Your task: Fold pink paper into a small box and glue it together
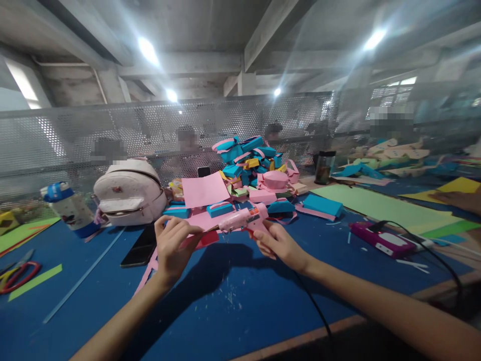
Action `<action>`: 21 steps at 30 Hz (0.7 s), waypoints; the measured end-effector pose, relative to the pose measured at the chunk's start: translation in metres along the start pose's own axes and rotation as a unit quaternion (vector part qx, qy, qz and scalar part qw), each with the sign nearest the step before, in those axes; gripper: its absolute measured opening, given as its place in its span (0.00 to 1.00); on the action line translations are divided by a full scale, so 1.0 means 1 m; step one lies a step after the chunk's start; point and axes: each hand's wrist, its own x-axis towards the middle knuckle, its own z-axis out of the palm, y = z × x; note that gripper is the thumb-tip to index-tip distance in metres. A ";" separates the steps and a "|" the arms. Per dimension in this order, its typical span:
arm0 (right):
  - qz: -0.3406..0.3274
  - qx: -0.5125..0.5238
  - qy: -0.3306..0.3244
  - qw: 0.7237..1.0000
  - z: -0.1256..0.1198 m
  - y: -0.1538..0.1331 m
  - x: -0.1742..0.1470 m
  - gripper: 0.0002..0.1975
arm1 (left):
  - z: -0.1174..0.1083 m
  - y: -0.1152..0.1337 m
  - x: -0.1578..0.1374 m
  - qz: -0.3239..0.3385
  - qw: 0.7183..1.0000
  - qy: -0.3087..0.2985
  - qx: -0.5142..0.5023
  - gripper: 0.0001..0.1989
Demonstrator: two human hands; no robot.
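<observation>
My right hand (282, 245) is wrapped round the handle of a pink hot glue gun (240, 219), whose nozzle points left. A black cord runs from below that hand to the table's front edge. My left hand (173, 248) is closed in a pinch close to the nozzle; a thin dark edge shows at its fingertips, but I cannot make out what it is. Just beyond the fingers is a red piece of paper (206, 240), partly hidden. A pink paper strip (148, 273) hangs or lies behind my left wrist.
A heap of blue, pink and yellow paper pieces (244, 163) stands at the back. Leftward are a white backpack (130, 193), a black phone (138, 246), a bottle (75, 210) and scissors (22, 276). A purple power strip (381, 240) and green sheets (383, 205) lie right, near another person's hand (460, 199).
</observation>
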 end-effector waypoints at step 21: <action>0.002 -0.020 0.004 1.000 -0.003 -0.004 -0.003 0.21 | -0.001 0.001 0.001 0.001 1.000 0.004 -0.005 0.06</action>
